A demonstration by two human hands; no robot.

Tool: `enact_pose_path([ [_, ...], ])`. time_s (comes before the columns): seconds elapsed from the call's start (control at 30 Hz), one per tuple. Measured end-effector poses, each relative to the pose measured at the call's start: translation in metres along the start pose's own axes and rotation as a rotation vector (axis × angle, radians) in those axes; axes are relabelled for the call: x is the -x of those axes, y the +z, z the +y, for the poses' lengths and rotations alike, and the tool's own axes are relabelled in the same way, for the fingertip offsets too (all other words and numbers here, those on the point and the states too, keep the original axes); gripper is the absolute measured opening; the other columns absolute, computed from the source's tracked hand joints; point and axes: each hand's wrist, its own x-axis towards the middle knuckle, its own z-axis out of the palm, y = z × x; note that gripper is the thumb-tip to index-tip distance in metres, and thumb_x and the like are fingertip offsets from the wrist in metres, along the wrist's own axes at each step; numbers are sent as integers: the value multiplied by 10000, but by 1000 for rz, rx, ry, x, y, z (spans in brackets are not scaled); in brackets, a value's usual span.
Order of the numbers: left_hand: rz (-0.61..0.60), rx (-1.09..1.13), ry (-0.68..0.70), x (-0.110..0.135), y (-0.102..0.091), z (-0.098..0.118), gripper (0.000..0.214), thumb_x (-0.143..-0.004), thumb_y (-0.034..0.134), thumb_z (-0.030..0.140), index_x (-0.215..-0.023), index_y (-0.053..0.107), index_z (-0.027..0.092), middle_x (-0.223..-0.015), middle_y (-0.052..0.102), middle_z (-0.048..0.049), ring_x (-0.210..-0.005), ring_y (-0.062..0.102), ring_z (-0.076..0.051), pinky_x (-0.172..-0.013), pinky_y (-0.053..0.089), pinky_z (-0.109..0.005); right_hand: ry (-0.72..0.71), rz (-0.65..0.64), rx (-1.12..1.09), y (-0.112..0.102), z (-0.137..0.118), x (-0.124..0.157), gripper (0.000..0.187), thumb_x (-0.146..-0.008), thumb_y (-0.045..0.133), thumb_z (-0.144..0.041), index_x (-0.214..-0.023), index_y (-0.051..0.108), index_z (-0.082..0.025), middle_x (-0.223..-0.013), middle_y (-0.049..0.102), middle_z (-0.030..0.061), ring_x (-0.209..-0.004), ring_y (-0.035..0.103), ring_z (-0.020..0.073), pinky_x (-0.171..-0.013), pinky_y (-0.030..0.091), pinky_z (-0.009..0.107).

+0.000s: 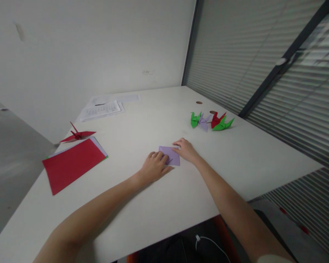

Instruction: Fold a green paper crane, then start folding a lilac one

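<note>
A small folded piece of light purple paper (174,156) lies on the white table (142,128) in front of me, with a short dark line, perhaps a crease or a fold's shadow, near its lower middle. My left hand (154,167) rests on its left side, fingertips on the paper and thumb stretched out along the near edge. At the upper right corner, my right hand (186,150) touches the sheet with its thumb. The index finger reaches past the far edge, apart from the thumb. Part of the paper is hidden under my left fingers.
Two green cranes (195,119) (223,125), a purple crane (204,122) and a red crane (216,119) stand at right. Leftward lie a larger red crane (77,136) and stacked sheets, red paper (74,164) uppermost. Printed pages (102,110) lie farther back. Blinds (298,109) border the right.
</note>
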Motion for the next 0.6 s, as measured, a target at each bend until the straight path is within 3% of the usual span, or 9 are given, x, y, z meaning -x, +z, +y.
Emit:
enact_pose_path([
  [0.27, 19, 102, -21, -1, 8, -4, 276, -942, 425, 378, -1072, 559, 175, -1057, 545, -121, -1057, 540, -253, -925, 446, -431, 44, 30, -100, 3, -2, 1, 209, -739, 743, -311, -882, 683, -171, -871, 622, 57, -787, 601, 162, -742, 468, 273],
  [0.6, 34, 93, -21, 1, 11, -6, 312, -932, 441, 379, -1131, 551, 166, -1267, 507, -154, -1182, 497, -274, -988, 417, -447, 107, 87, -362, 3, -14, 2, 203, -678, 695, -100, -844, 618, -187, -699, 585, -36, -628, 534, 110, -614, 429, 228],
])
